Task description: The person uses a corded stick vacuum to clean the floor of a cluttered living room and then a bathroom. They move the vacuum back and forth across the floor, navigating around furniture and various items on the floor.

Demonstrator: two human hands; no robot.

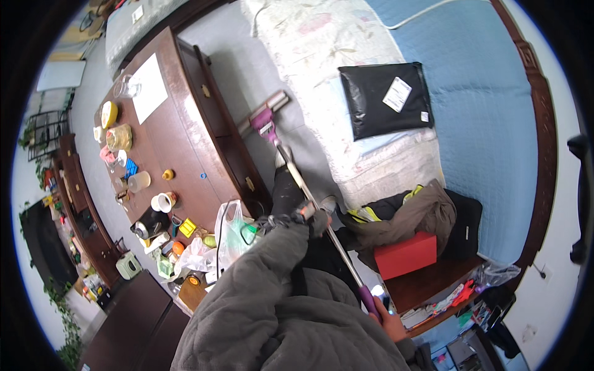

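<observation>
Mop (341,250), one, slanting from eleven to five o'clock; head (264,122) on floor (232,59) between table (185,139) and bed (489,117). Looks light to me, pole stiff, likely smooth. Best held at grip (367,299) and mid-pole. Left hand (320,222): apparently closed round pole, partly obscured. Right hand (391,321): wrapped on grip

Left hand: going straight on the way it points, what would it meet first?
Beyond the mop pole the left hand grips, probably the edge of the cream cover; the shoe in that line looks lower, though depth is unclear.
</observation>
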